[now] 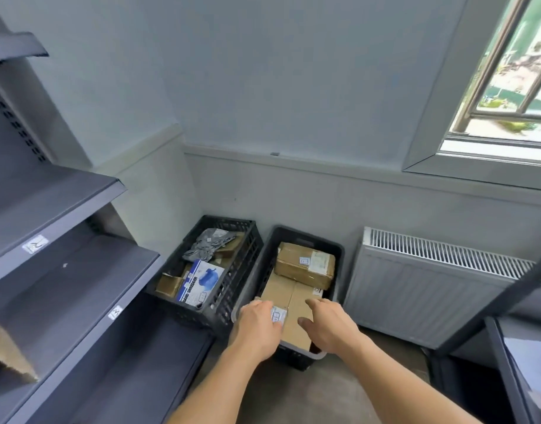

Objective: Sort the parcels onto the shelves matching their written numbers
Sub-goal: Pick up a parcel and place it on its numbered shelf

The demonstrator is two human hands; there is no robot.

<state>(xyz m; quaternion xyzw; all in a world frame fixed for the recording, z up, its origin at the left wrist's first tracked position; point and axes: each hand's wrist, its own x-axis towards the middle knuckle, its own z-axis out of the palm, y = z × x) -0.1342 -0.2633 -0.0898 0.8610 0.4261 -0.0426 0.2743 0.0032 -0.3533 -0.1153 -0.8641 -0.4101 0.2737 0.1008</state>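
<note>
A large flat cardboard parcel [293,304] with a small white label lies in the grey bin [339,249] on the floor. My left hand [258,324] rests on the parcel's near left corner, fingers partly over the label. My right hand [327,324] hovers over its right side with fingers spread. A smaller taped brown parcel [306,264] lies on top at the bin's far end. The dark shelves [64,270] stand at the left, with small number labels on their front edges.
A black slatted crate [232,270] left of the bin holds a blue-and-white box [200,283], a grey bag [206,246] and small cardboard boxes. A cardboard piece [9,350] sits on a left shelf. A radiator [431,286] lines the wall; a dark stand is at right.
</note>
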